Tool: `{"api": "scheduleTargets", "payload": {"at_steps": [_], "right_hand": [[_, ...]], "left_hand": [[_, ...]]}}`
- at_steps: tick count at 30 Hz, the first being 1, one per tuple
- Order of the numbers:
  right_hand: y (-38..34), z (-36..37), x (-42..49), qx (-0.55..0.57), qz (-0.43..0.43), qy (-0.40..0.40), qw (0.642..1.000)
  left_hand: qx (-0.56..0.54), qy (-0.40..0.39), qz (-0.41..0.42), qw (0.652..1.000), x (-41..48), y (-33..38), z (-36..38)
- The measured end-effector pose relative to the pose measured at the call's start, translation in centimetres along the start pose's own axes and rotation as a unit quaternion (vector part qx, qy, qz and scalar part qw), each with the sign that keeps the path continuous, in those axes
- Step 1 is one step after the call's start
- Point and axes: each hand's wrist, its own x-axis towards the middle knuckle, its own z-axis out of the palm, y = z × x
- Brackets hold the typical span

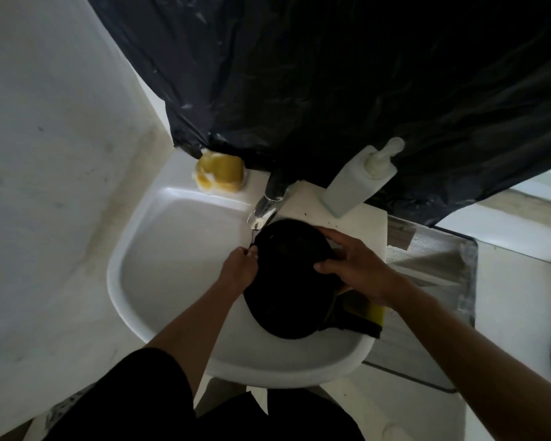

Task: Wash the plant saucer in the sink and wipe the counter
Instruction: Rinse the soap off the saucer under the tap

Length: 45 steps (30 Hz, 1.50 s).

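Centrally, over the sink (118,281), the left hand (239,265) pinches the saucer (290,291) at its left rim; the right hand (360,265) grips its right side, below the tap (268,202).

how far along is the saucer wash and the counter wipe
Nothing looks finished yet. In hand: the left hand and the right hand hold the black plant saucer over the sink, close under the faucet. Left to do: the scrub sponge lies at the sink's right rim, and dark specks dot the ledge by the soap dispenser, so the wiping is not done.
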Motion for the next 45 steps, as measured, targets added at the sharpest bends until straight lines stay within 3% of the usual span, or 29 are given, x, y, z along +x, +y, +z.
{"api": "scheduleTargets", "payload": {"at_steps": [7, 12, 19, 27, 33, 41, 45], "right_hand": [[0.9, 0.3, 1.2, 0.02, 0.013, 0.01, 1.0], [1.8, 1.7, 2.8, 0.056, 0.041, 0.008, 0.998], [2.0, 5.0, 6.6, 0.018, 0.081, 0.029, 0.996], [-0.2, 8.8, 9.5, 0.005, 0.06, 0.051, 0.997], [-2.9, 10.8, 10.1, 0.041, 0.053, 0.06, 0.996], [-4.0, 11.5, 9.8, 0.232, 0.08, -0.018, 0.969], [-3.6, 12.2, 9.7, 0.249, 0.126, -0.025, 0.96]], "left_hand": [[0.061, 0.043, 0.034, 0.997, 0.0, -0.2, -2.2], [0.057, 0.067, 0.067, 0.994, -0.4, -1.9, -6.1], [0.031, 0.083, 0.092, 0.992, -4.1, -2.8, -10.5], [-0.138, 0.127, 0.048, 0.981, -7.9, -2.6, -12.9], [-0.204, 0.168, -0.013, 0.964, -8.8, -3.8, -13.4], [-0.315, 0.132, -0.051, 0.938, -10.8, -3.5, -14.2], [-0.345, 0.128, -0.023, 0.93, -11.9, -2.4, -14.5]]}}
